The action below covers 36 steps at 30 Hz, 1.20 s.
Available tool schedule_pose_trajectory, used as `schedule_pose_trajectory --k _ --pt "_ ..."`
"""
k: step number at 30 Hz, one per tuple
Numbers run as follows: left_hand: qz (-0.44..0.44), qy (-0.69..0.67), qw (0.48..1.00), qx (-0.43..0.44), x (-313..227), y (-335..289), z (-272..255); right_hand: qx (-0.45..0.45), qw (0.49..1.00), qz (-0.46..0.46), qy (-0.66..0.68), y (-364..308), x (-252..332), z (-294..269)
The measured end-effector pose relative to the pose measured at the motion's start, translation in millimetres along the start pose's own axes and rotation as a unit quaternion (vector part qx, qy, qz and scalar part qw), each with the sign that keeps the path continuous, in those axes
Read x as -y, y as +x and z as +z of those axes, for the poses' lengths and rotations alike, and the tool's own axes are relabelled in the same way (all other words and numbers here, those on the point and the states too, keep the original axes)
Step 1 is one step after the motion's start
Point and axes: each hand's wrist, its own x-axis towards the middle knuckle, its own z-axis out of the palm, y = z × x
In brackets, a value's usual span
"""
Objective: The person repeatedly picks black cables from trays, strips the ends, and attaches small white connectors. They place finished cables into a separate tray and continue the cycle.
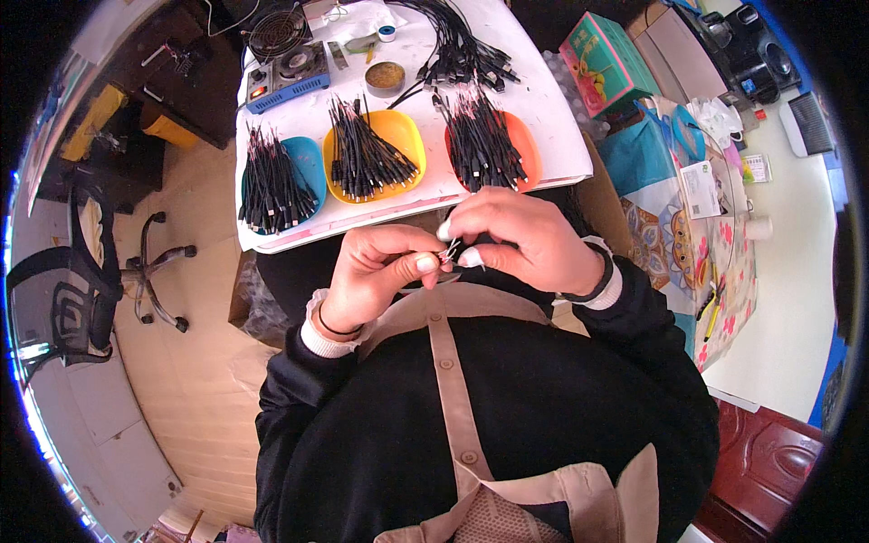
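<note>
Just past the front edge of the white table, my two hands meet over my lap. My left hand (387, 270) is closed, pinching a small bunch of thin wire ends (447, 254) between thumb and forefinger. My right hand (534, 242) curls in from the other side, its white-wrapped thumb and forefinger around the same wires. The rest of what these wires belong to is hidden. Bundles of short black cables with plugs lie in a blue tray (312, 156), a yellow tray (409, 136) and an orange tray (527, 149) just beyond my hands.
Farther back stand a blue-sided heating device (288, 83), a small fan (279, 34), a round tin (386, 79) and a wire spool (387, 33). More black cables (466, 50) hang across the back. To the right are a green box (611, 63) and a side table (787, 308); an office chair (81, 281) stands left.
</note>
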Motion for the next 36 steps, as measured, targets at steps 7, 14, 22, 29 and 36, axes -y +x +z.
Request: schedule_pose_trajectory --k 7,14,22,29,36 --pt "-0.031 -0.071 0.997 -0.017 4 -3 8 -0.041 0.997 -0.054 -0.048 -4 3 3" --pt "0.057 -0.085 0.994 -0.027 5 -10 14 -0.103 0.985 -0.037 -0.132 -12 -4 -15" --pt "0.054 -0.017 0.998 0.005 4 -6 18 -0.025 0.997 0.013 0.074 -18 13 -4" --pt "0.113 0.152 0.982 -0.011 -4 -1 18 -0.034 0.989 0.12 0.082 -14 16 4" --pt "0.257 0.409 0.875 0.015 -6 9 9 0.055 0.877 0.285 0.382 -16 -1 7"
